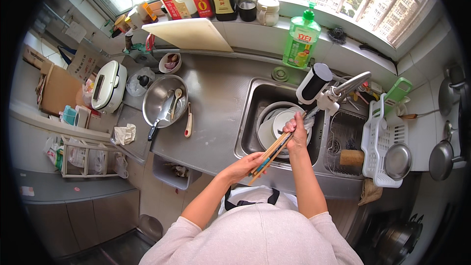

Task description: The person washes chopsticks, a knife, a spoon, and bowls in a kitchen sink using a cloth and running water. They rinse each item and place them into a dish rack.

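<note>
Both hands hold one bundle of chopsticks (276, 146) slantwise over the sink's near edge. My left hand (246, 166) grips the lower end, where some sticks have blue-green parts. My right hand (296, 134) is closed round the upper part, beside water falling from the faucet (328, 100). Beneath, in the left sink basin (248, 125), a metal bowl holds a white bowl (282, 120) and other white dishes. On the counter to the left, a steel wok (146, 97) contains a black-handled kitchen knife and a spoon. A peeler-like tool with a cream handle (188, 123) lies beside it.
A large green dish soap bottle (300, 42) and a white cutting board (191, 33) stand behind the counter. The right basin holds a wire rack and a brown sponge (351, 157). A white plastic dish rack (373, 147) is at the right; a waste bin (173, 176) sits below the counter.
</note>
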A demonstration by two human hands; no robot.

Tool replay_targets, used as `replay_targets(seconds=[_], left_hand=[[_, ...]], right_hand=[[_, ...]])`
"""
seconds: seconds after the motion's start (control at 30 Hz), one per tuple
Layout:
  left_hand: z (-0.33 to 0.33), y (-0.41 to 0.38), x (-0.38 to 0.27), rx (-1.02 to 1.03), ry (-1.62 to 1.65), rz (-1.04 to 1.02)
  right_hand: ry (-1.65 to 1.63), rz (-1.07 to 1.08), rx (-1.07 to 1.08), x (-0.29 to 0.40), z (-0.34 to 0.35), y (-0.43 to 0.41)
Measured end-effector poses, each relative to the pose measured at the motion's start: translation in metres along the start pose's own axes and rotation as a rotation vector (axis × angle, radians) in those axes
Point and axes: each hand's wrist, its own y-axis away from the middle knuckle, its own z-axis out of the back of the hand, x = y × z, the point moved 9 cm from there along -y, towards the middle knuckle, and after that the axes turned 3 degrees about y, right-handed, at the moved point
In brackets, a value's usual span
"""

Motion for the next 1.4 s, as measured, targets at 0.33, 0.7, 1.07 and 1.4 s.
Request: replay_targets(seconds=[0.33, 0.7, 1.07, 1.4], left_hand=[[0.057, -0.025, 0.031, -0.38, 0.63, -0.076], [0.051, 0.071, -0.134, -1.016, -1.14, -0.97], [0.043, -0.009, -0.122, -0.345, -1.891, -0.553], [0.008, -0.022, -0.097, -0.165, -1.693, -0.411]], right_hand=[[0.503, 0.164, -0.022, -0.065, -0.052, 0.054], [1.775, 0.446, 0.424, -0.059, -0.084, 0.046], [2.314, 1.253, 0.824, -0.035, -0.1, 0.064], [2.248, 1.396, 0.944, -0.024, -0.097, 0.101]])
